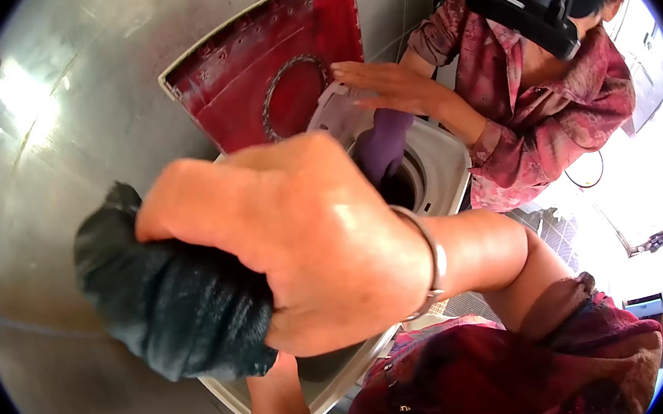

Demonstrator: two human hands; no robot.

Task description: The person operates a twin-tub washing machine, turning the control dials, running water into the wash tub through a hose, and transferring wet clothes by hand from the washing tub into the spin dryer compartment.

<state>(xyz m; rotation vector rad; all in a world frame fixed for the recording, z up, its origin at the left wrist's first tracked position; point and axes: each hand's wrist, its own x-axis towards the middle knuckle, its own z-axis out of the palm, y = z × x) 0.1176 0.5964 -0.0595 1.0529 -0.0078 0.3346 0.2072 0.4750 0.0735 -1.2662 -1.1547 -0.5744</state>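
My right hand [312,249], with a bracelet at the wrist, is closed around a bunched dark green cloth [173,302]. The cloth looks wet and is twisted into folds, hanging off to the left of the fist. Below it, my left forearm [279,407] reaches up toward the cloth. My left hand is hidden behind the cloth and the right hand, so its fingers do not show. Both are above the near part of a washing machine [234,392], whose pale rim shows beneath.
Another person [529,108] in a patterned red shirt stands across the machine, one hand by a translucent inner lid [330,110]. Purple cloth [385,142] hangs into the round tub opening [427,166]. A dark red lid [262,70] stands raised against the metal wall [114,108].
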